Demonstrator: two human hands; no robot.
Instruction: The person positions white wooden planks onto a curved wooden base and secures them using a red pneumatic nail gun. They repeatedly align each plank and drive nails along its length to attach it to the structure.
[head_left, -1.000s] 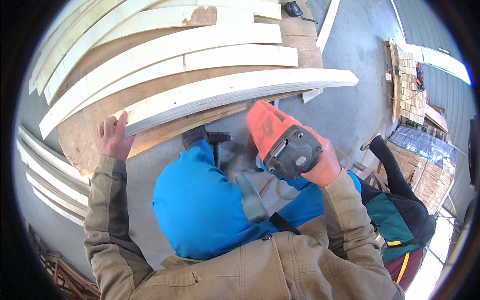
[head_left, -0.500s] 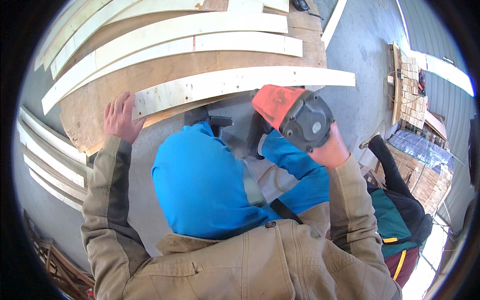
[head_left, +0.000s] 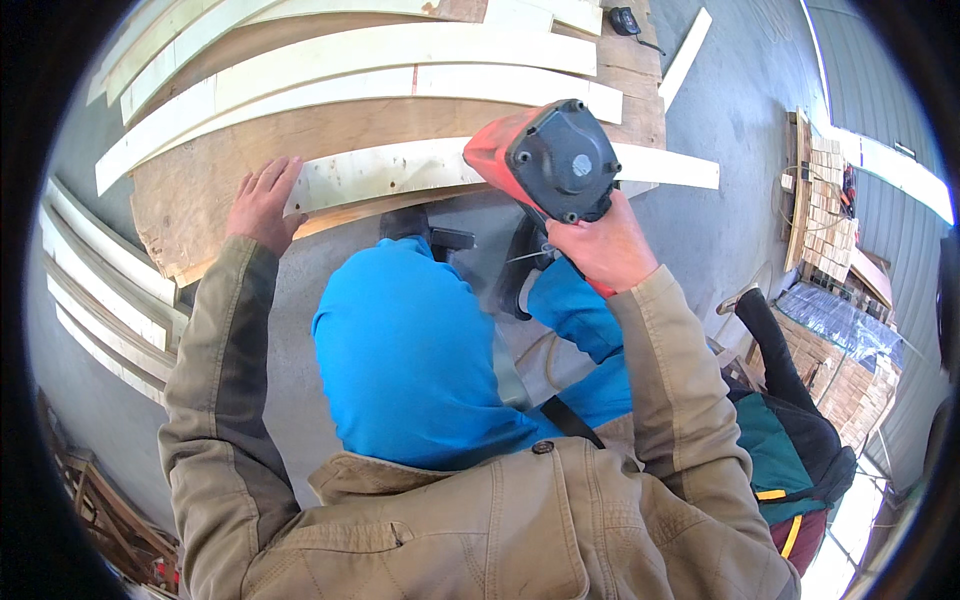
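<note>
My right hand (head_left: pixel 605 248) grips the handle of an orange and black nail gun (head_left: pixel 545 165), held up over the nearest curved pale wood strip (head_left: pixel 400 170). My left hand (head_left: pixel 262 203) lies flat, fingers spread, on the left end of that same strip, where it rests on the brown plywood board (head_left: pixel 215 190). Blue fabric (head_left: pixel 410 350) fills the middle of the view below the hands and hides what is beneath it.
More curved pale strips (head_left: pixel 400 60) lie across the board further back. Other strips (head_left: pixel 110 300) are stacked on the grey floor at left. A loose strip (head_left: pixel 685 45) lies at top right. Stacked wood blocks (head_left: pixel 825 215) and a dark bag (head_left: pixel 800 450) are at right.
The nail gun in my right hand has risen and moved forward over the nearest strip. My left hand has stayed on the strip's left end as the view shifted.
</note>
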